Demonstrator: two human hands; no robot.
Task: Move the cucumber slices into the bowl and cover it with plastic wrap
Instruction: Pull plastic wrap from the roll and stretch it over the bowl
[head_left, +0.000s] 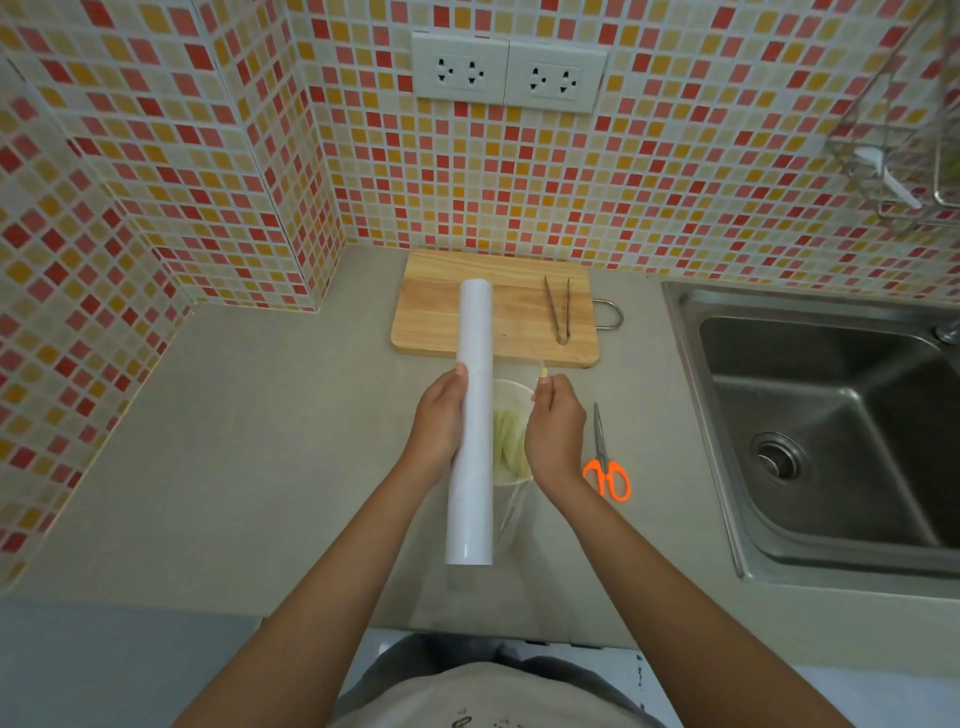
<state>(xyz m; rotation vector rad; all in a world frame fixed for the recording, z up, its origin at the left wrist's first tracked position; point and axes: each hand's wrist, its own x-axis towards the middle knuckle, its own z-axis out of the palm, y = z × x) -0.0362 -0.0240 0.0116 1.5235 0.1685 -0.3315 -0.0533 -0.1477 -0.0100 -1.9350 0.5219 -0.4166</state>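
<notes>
A long white roll of plastic wrap (474, 415) is held lengthwise above the counter, gripped at its middle by my left hand (438, 423). My right hand (553, 426) pinches the free edge of the clear film, marked by a small yellow tab (543, 371), and holds it a little to the right of the roll. Under the stretched film sits a white bowl (514, 391) with pale green cucumber slices (506, 441) inside; the roll and my right hand hide part of it.
A wooden cutting board (514, 291) lies behind the bowl with metal tongs (558, 312) on it. Orange-handled scissors (605, 462) lie right of the bowl. A steel sink (831, 426) fills the right side. Tiled walls with sockets (509, 70) close off the back and left.
</notes>
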